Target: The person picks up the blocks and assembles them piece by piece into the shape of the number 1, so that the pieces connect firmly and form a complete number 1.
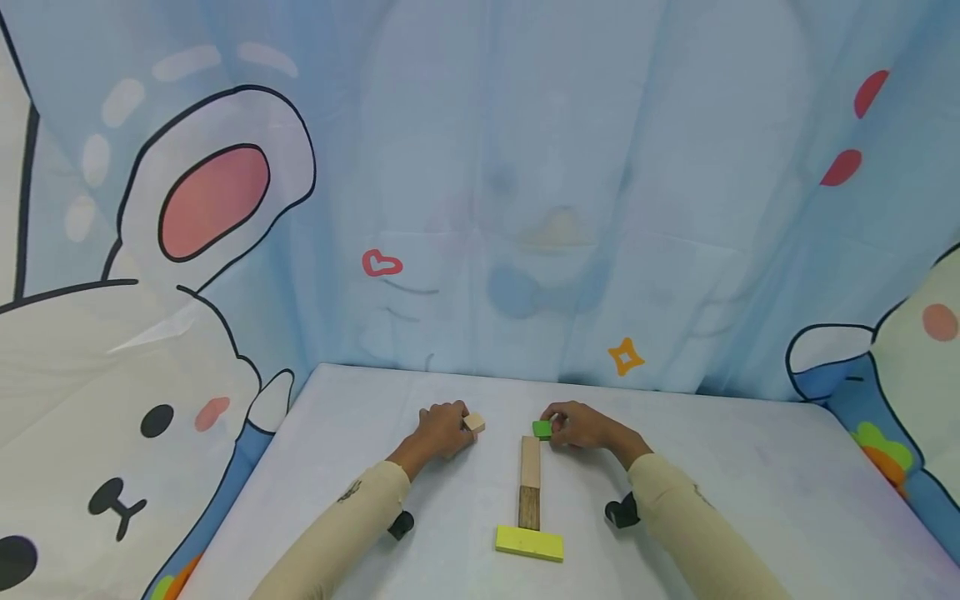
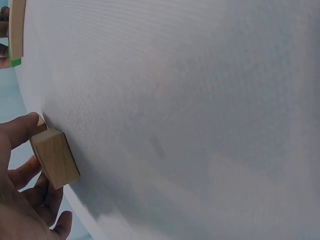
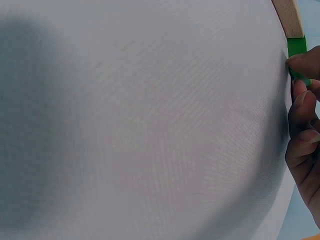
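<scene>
The left hand (image 1: 444, 429) pinches a light wooden block (image 1: 474, 422); in the left wrist view its thumb and fingers hold that wooden block (image 2: 57, 159) near the table edge. The right hand (image 1: 581, 425) pinches a green block (image 1: 542, 430) at the far end of a row. In the right wrist view the green block (image 3: 297, 46) touches the end of a pale wooden block (image 3: 290, 17). The row runs toward the person: pale block (image 1: 530, 462), darker brown block (image 1: 529, 508), then a yellow block (image 1: 529, 543) lying crosswise.
The blocks lie on a white table (image 1: 330, 417). A light blue curtain (image 1: 465, 167) with cartoon figures hangs behind and beside it. Small black devices (image 1: 401, 525) show under both forearms, one at each wrist.
</scene>
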Demonstrator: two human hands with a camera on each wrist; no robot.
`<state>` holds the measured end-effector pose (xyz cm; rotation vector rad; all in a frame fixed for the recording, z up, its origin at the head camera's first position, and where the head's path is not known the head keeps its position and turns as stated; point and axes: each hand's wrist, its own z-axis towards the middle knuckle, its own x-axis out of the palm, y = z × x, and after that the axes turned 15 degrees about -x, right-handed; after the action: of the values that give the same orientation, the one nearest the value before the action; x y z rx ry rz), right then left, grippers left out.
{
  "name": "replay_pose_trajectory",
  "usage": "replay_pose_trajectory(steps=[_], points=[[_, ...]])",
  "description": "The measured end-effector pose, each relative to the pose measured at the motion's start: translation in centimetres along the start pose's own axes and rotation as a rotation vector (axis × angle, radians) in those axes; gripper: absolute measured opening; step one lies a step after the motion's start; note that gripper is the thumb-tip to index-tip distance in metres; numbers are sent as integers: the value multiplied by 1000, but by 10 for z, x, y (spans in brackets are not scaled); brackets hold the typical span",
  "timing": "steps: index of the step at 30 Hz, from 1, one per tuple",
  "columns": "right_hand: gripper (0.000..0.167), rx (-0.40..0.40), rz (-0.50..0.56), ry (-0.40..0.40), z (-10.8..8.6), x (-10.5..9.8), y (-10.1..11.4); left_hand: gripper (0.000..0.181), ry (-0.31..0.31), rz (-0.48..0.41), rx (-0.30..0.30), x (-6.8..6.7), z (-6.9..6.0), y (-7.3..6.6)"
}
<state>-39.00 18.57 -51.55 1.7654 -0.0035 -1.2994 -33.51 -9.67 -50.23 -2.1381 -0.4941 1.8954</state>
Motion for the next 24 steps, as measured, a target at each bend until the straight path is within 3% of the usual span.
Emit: replay_pose_trajectory(steps=[16, 24], points=[[34, 13, 12, -7, 0, 0, 3, 32, 6, -5, -20, 1, 0, -3], [33, -17, 10, 7, -3, -2, 4, 30, 8, -14, -23, 1, -1, -3]])
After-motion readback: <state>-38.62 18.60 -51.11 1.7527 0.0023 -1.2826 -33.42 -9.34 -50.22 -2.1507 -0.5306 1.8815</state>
